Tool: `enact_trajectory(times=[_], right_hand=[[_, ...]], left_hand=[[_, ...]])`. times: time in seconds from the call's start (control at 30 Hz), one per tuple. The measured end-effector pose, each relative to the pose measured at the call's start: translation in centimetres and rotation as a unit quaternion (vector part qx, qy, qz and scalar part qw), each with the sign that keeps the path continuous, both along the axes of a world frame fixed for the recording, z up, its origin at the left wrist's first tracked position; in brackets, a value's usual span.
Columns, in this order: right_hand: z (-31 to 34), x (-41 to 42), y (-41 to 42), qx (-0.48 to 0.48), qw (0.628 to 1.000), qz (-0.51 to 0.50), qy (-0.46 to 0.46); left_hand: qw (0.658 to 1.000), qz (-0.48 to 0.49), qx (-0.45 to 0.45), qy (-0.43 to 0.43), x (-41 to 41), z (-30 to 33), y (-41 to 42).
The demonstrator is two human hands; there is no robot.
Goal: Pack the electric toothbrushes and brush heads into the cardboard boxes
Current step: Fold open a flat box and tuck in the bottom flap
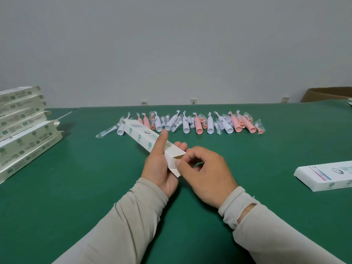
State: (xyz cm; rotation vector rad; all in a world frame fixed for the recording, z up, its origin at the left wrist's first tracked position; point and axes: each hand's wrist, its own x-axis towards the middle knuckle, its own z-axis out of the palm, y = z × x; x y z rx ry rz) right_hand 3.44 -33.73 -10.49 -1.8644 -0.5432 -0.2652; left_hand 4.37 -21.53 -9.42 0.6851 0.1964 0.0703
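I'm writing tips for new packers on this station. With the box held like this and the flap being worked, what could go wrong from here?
1. The right hand pinches the end flap of the box, which the left hand holds off the table; a hard tug might crease or tear the thin card.
2. The box's far end hangs close to the row of toothbrushes; swinging it could knock them.
3. The wrapped brush heads lie loose and could get missed.

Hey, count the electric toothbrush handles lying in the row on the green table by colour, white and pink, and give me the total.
White handles: 6
Pink handles: 5
Total: 11, as far as the crowding lets me tell.
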Motion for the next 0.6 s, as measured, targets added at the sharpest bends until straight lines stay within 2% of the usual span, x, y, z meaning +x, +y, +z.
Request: enact_trajectory(times=[0.1,0.2,0.4,0.6], right_hand=[[0.5,-0.1,-0.5,-0.058,0.996,0.068,-0.017],[0.6,0.0,-0.8,-0.142,0.986,0.065,-0.065],[0.3,0.5,-1.0,-0.122,0.978,0.024,-0.165],[-0.2,0.9,-0.9,-0.080,0.979,0.039,-0.183]], left_hand=[[1.000,-0.004,-0.008,0.024,0.0,0.4,0.7],[0.999,0.018,-0.022,0.042,0.0,0.7,1.2],[0.998,0.013,-0.048,0.031,-0.2,0.9,0.9],[0.998,-0.014,-0.058,0.021,-0.3,0.9,0.7]])
